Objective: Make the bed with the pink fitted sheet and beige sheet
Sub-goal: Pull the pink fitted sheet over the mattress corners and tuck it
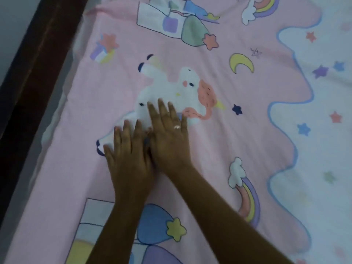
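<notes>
While both our hands lie flat on the pink fitted sheet (209,145), fingers straight, slightly spread and holding nothing, our left hand (129,157) and right hand (169,140) touch side by side, the right reaching a little farther forward. A ring (176,127) sits on a finger of the right hand. Under our fingertips is a printed white unicorn (171,84). Left of the left hand the sheet runs to the mattress edge and turns down over it, with the dark bed frame (28,88) just beyond, so room is short there. Ahead of the hands and right of the right hand the sheet lies open and lightly creased, out to a wavy blue line (293,145) and a white starred field (327,197) past it. The prints we can make out are pictures: a moon (241,62), a rainbow (247,199), stars (303,129).
</notes>
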